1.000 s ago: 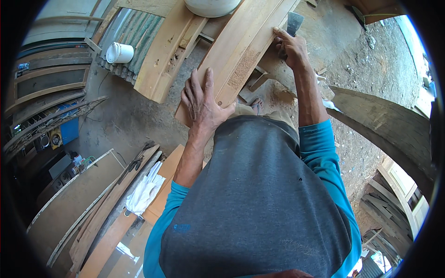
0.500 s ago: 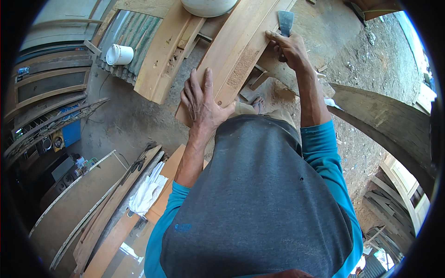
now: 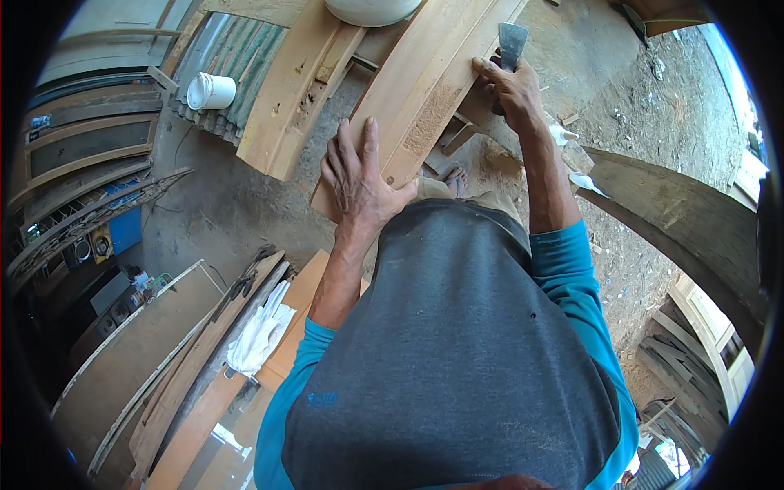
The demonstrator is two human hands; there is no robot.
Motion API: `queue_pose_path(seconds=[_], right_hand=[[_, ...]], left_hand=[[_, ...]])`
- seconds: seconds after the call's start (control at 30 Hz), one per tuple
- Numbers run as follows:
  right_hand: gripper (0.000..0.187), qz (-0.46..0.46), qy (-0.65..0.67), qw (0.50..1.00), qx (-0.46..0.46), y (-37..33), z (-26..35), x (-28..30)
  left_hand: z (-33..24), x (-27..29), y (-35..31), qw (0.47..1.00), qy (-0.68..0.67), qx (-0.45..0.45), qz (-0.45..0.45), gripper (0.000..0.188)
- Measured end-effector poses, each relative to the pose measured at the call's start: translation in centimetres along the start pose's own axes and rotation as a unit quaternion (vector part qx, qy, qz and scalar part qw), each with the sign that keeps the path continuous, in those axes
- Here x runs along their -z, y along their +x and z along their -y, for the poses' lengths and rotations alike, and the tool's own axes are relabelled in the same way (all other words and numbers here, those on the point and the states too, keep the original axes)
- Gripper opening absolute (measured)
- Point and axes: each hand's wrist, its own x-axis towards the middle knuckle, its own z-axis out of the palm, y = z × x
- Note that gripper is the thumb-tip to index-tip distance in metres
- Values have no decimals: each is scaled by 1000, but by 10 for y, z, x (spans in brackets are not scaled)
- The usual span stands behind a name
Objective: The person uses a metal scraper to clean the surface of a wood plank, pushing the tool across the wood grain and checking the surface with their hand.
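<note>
A long light-brown wooden board (image 3: 390, 91) slants from near my waist up toward the far side. My left hand (image 3: 359, 175) lies on its near end with the fingers spread and holds nothing. In my right hand (image 3: 513, 91) is a putty knife (image 3: 512, 44), its flat grey blade pointing away from me. That hand is beside the board's right edge, the thumb close to the edge. On the board between my hands is a rough patch of sawdust-coloured filler or dust (image 3: 431, 119). Most of the knife's handle is hidden by my fingers.
A second board (image 3: 282, 98) lies to the left, with a white tub (image 3: 371, 10) at its far end. A white bucket (image 3: 211, 91) sits on corrugated sheeting (image 3: 249, 61). White bottles (image 3: 560, 135) stand near a curved beam (image 3: 670, 192) at right. A white cloth (image 3: 263, 331) lies on planks at lower left.
My right hand and the putty knife have shifted slightly right and nearer to me. My left hand stays almost in place on the board.
</note>
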Motion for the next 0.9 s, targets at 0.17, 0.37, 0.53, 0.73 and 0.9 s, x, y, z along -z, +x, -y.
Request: queue_pose_path(seconds=[0.17, 0.37, 0.53, 0.73, 0.9], right_hand=[[46, 2, 1, 1000, 19, 3, -4, 1], [50, -25, -15, 999, 17, -8, 8, -3], [53, -112, -52, 989, 78, -32, -18, -12], [34, -11, -13, 999, 28, -123, -44, -27], [26, 93, 39, 994, -28, -124, -50, -44]], left_hand=[[0, 1, 0, 1000, -2, -4, 4, 127], [-1, 1, 0, 1000, -1, -7, -4, 126], [-2, 0, 1, 1000, 3, -7, -7, 125], [-1, 0, 0, 1000, 6, -5, -10, 125], [0, 0, 1, 1000, 5, -8, -8, 127]])
